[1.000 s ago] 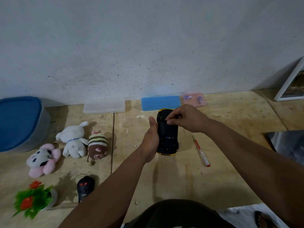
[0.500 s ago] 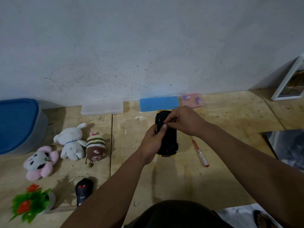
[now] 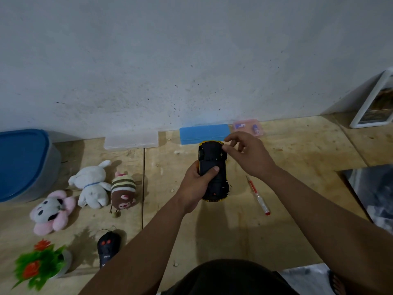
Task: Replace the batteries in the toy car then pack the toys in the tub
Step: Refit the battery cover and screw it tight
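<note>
Plywood floor (image 3: pixel 297 158) against grey wall. Toy car (image 3: pixel 213 167) upside down, held above floor, clasped in left hand (image 3: pixel 196 184), thumb across underside. Right hand (image 3: pixel 246 155) grasps nothing, fingers loosely curled, fingertips at car's far edge. Risk: one-handed hold lets car twist or drop. Tub (image 3: pixel 23 165) far left.
</note>
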